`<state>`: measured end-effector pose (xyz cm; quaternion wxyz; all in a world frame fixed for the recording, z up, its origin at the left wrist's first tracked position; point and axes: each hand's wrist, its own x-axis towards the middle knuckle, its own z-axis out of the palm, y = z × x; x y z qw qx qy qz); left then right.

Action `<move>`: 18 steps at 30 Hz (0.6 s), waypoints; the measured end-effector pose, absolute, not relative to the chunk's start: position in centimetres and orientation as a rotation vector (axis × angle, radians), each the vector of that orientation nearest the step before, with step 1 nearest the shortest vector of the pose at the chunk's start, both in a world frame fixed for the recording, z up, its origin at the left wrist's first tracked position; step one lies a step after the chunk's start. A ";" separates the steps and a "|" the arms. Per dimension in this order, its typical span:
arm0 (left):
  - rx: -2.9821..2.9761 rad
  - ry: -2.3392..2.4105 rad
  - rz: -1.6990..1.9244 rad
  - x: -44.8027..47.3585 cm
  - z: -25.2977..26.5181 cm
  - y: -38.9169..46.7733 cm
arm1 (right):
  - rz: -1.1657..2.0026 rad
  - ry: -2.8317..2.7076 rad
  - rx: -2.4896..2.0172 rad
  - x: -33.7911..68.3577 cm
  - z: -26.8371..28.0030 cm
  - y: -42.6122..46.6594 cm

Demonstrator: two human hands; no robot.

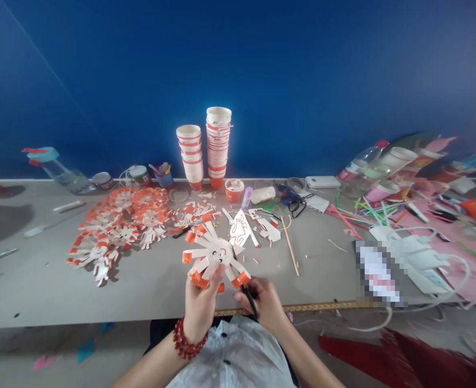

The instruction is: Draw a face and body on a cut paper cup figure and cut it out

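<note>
My left hand (199, 305) is closed on a paper cup cut into strips (219, 249), thumb pressed on its round base. A small face is drawn on that base, and the orange-red strip ends curl outward. In my right hand (267, 305) are black-handled scissors (249, 300), their blades up at the right side of the cut cup among its strips. Whether the blades are apart cannot be made out. Just beyond the cut cup lies a white paper cutout with red outlines (240, 228), beside a white marker (250, 233).
Several finished-looking cut cups (128, 218) are piled at left. Two tall paper cup stacks (218, 145) stand by the blue wall. A wooden stick (289, 245), a glue gun (292, 195), a power strip (407, 261) and a pixelated object (377, 272) lie to the right.
</note>
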<state>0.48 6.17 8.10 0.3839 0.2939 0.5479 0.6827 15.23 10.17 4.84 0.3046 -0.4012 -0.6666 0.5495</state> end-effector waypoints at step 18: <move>0.983 1.501 1.750 0.0 10.3 6.4 | 1.345 -1.853 -1.084 15.6 4.1 10.5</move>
